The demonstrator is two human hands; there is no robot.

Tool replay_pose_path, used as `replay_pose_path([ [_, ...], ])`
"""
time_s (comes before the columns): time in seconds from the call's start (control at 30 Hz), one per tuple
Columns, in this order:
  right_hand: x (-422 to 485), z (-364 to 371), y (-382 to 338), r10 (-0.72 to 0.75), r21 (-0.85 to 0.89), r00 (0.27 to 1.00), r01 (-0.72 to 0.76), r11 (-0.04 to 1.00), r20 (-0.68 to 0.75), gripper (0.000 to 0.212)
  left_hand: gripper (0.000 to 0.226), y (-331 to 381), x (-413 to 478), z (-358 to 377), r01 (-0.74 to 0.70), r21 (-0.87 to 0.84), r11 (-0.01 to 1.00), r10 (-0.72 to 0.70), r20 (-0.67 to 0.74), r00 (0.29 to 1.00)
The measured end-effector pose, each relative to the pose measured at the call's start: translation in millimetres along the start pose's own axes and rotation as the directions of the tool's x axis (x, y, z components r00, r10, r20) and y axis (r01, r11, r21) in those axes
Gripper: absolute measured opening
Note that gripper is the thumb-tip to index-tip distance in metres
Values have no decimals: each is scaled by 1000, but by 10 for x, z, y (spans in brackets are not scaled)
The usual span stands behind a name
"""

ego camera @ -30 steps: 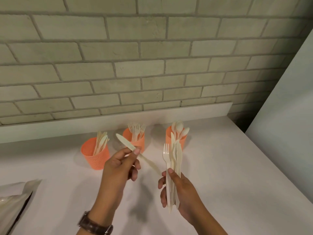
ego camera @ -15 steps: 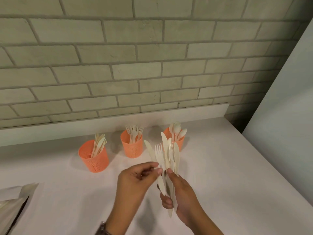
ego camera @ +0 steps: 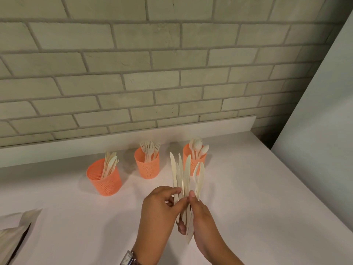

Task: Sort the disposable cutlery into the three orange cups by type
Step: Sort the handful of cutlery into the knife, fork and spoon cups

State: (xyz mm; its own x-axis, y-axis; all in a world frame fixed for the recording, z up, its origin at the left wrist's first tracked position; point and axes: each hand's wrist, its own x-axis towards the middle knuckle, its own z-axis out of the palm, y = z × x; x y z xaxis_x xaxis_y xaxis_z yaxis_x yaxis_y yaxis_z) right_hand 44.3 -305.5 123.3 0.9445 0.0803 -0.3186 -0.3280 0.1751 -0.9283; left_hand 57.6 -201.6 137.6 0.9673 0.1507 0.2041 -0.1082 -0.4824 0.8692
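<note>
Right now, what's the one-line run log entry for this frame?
left hand: pinching into bundle | right hand: holding cutlery bundle upright | cups: knives, forks, spoons

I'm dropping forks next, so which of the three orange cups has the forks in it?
The middle cup, where fork tines stick up. The left cup holds knives and the right cup holds spoons.

Orange cups (ego camera: 104, 178) (perforated dot pattern), cream cutlery (ego camera: 186, 175), white counter (ego camera: 248, 188).
</note>
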Motion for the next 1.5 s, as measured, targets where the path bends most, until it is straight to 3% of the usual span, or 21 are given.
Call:
replay_pose_path([
  [0.2,2,4,9,-17,-53,1000,17,998,-2,55,23,-23,16,13,7,-11,1000,-7,9,1000],
  [0.33,-1,6,-12,-38,-70,999,38,997,-2,46,22,1,22,9,30,-61,998,-28,36,999],
  [0.43,-14,-14,-31,-45,-40,999,46,998,9,37,30,6,62,-23,186,-255,949,-164,104,981],
  [0.5,-23,-26,-36,-62,-55,998,63,997,15,32,24,1,75,-46,276,-362,890,-227,173,958],
  [0.7,19,-108,-16,-65,-86,997,62,994,-38,23,16,-9,99,-13,348,-455,820,-231,295,927],
  [1.03,67,-660,-10,-59,23,985,63,998,-162,27,14,159,940,260,204,-549,811,-187,87,979],
  [1.2,113,-935,-61,-57,77,979,74,994,-197,26,15,233,1420,709,93,-444,891,-109,-11,994],
  [1.5,217,-1238,-103,-49,84,980,66,994,-192,25,26,131,1629,929,131,-420,898,-150,-14,989],
])
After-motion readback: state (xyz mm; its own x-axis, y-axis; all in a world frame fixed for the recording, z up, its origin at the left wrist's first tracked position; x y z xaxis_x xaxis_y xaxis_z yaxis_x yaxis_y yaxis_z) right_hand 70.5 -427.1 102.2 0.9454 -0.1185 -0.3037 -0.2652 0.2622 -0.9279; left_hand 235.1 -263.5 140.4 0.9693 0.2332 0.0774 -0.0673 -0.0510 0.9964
